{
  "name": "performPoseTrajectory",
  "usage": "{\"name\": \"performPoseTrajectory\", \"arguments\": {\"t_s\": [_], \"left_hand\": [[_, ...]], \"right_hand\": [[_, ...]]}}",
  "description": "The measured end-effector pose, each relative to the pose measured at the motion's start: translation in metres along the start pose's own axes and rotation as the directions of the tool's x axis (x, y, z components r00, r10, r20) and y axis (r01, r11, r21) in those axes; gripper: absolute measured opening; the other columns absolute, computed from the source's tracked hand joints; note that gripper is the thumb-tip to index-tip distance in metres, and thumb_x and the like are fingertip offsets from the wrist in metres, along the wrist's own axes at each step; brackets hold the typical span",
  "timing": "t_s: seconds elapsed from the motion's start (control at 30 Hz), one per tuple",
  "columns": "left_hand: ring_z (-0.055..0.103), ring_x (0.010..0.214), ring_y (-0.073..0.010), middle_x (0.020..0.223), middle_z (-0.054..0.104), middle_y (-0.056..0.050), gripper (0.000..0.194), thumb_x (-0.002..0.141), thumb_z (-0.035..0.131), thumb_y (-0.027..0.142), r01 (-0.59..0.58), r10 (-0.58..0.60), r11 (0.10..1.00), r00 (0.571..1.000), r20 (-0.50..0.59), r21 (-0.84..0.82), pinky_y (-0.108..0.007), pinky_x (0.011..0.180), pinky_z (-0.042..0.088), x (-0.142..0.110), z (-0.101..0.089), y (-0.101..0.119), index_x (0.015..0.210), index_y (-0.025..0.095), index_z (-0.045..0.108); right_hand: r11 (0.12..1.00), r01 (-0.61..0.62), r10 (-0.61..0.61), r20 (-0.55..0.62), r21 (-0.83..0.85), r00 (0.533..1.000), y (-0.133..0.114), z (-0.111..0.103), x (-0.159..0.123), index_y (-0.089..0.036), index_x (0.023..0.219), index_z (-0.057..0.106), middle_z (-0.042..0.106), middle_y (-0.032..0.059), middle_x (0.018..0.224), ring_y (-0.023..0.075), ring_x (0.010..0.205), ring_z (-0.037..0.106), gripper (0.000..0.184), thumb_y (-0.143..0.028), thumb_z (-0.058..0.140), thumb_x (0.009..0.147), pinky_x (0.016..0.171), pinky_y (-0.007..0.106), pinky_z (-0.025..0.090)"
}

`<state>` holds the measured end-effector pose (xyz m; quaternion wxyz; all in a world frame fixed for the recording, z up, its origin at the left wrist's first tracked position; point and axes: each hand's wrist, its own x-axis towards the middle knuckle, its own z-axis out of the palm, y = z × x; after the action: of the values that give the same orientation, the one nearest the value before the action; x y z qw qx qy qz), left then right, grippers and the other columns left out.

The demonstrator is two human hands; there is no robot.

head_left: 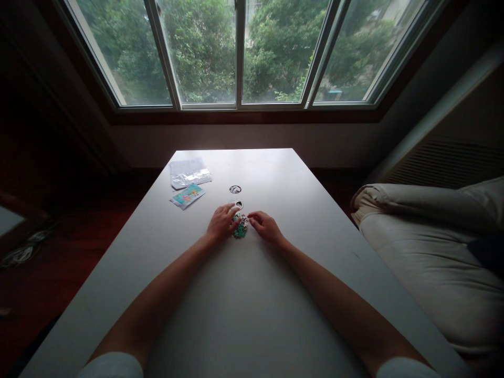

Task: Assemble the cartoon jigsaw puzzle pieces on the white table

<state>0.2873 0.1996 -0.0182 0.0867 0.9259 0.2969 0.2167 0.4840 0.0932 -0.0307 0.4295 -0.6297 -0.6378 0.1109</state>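
A small heap of loose jigsaw puzzle pieces [240,229], mostly green with some white and red, lies on the white table. My left hand [221,222] rests at its left edge, fingers apart and reaching over the pieces. On the other side, my right hand [268,228] lies with bent fingers close to the heap; its thumb and index finger look apart, and no held piece shows. Just beyond the left fingertips is a small ring-shaped item [240,205], partly hidden by that hand. Farther back lies a dark-rimmed round piece [235,189].
At the table's far left lie a clear plastic bag [189,172] and a colourful printed packet [188,196]. The white table [244,304] narrows toward a window [240,107]. A beige sofa [417,252] stands to the right, and cables [19,255] lie on the floor at left.
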Motion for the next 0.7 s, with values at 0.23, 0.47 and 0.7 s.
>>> {"name": "performPoseTrajectory", "arguments": {"t_s": [0.23,0.47,0.7], "left_hand": [[0.031,0.147,-0.0346,0.157,0.04,-0.015,0.053,0.097,0.048,0.041,0.338,-0.323,0.938,0.931,-0.173,0.071,-0.055,0.123,0.021,0.006,-0.03,-0.086,0.145,0.019,0.047],[0.044,0.137,-0.0385,0.146,0.052,-0.021,0.056,0.096,0.047,0.044,0.529,-0.508,0.836,0.847,-0.159,0.144,-0.058,0.114,0.032,-0.003,-0.037,-0.133,0.144,0.015,0.049],[0.055,0.117,-0.0333,0.129,0.06,-0.014,0.043,0.096,0.048,0.047,0.464,-0.448,0.856,0.886,-0.122,0.23,-0.049,0.105,0.041,-0.015,-0.038,-0.099,0.127,0.021,0.063]], "right_hand": [[0.998,0.036,-0.036,0.003,-0.057,0.999,-0.007,0.005,-0.003,-0.026,0.114,0.068,0.068,0.0074,0.117,0.024,0.111,0.06,0.022,-0.032,0.058,0.095,0.1,0.039,0.047],[0.996,0.036,-0.036,0.007,-0.086,0.999,-0.009,0.006,-0.002,-0.026,0.115,0.066,0.068,0.0067,0.118,0.0239,0.113,0.059,0.022,-0.031,0.057,0.096,0.101,0.039,0.046],[0.995,0.046,-0.043,0.035,-0.09,0.998,-0.009,0.005,0.003,-0.025,0.118,0.066,0.067,0.008,0.12,0.0243,0.114,0.059,0.025,-0.032,0.057,0.096,0.102,0.04,0.046]]}}
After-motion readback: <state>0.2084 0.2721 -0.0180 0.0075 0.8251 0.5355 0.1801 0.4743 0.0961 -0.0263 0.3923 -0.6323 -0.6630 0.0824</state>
